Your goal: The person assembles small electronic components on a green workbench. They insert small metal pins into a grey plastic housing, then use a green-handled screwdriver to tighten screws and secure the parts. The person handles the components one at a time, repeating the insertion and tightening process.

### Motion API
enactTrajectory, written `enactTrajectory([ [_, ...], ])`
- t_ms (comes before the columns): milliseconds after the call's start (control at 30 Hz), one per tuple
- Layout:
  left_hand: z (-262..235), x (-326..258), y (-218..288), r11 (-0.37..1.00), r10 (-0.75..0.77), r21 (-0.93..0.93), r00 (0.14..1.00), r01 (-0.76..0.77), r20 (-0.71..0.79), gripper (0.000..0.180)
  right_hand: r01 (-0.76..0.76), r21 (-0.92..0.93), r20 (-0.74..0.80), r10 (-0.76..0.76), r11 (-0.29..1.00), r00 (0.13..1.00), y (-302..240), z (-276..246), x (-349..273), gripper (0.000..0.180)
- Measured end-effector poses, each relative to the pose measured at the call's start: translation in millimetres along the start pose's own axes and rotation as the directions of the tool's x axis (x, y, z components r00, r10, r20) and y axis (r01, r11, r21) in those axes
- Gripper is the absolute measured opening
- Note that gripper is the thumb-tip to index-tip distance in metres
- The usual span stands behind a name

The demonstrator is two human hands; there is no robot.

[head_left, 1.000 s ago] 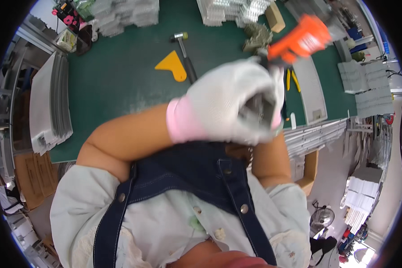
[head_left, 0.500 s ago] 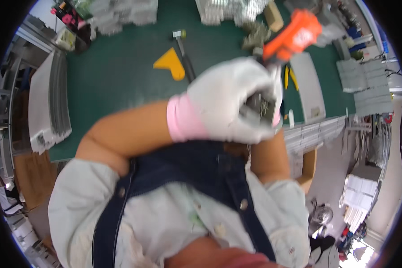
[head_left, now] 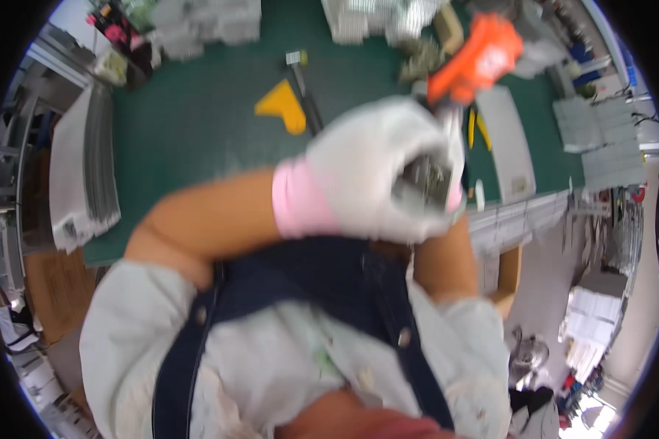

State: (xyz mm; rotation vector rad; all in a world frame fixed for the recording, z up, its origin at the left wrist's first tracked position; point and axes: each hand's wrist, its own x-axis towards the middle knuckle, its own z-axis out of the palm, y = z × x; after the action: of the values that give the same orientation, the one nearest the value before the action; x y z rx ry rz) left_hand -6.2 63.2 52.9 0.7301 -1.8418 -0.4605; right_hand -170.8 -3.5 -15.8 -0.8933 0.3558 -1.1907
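Note:
My left hand, in a white glove with a pink cuff, curls closed around a small dark grey metallic piece in front of my chest. Blur hides that piece's exact kind. Just behind it, my right hand is gloved too and mostly covered by the left one. An orange tool with a dark collar sticks up from the right hand, tilted toward the far right. The right fingers seem wrapped round its lower part, though they are largely hidden.
On the green table lie a hammer, a yellow scraper and yellow-handled pliers. Stacked grey panels stand at the left edge. A long pale panel lies on the right. Wrapped stacks line the far side.
The orange tool has shifted slightly left. Both hands stay together in nearly the same place, and the grip looks unchanged. The whole view has moved a little.

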Motion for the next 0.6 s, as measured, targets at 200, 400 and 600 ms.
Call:
enactTrajectory([
  [200,-5.1,-1.5,0.3,0.999,-0.049,0.024,0.995,0.047,0.082,0.07,-0.015,-0.026,-0.004,0.015,1.0,1.0,-3.4,8.3,4.6,0.05],
  [400,-8.9,-1.5,3.3,0.996,0.043,0.072,0.997,-0.048,0.068,0.079,0.107,-0.022,0.137,-0.103,0.994,0.985,-8.4,15.8,10.5,0.056],
  [600,-14.9,-3.0,-8.1,0.97,0.116,0.199,0.986,-0.138,0.122,0.086,0.284,-0.398,0.125,-0.255,0.873,0.959,-9.1,-29.2,14.9,0.055],
])
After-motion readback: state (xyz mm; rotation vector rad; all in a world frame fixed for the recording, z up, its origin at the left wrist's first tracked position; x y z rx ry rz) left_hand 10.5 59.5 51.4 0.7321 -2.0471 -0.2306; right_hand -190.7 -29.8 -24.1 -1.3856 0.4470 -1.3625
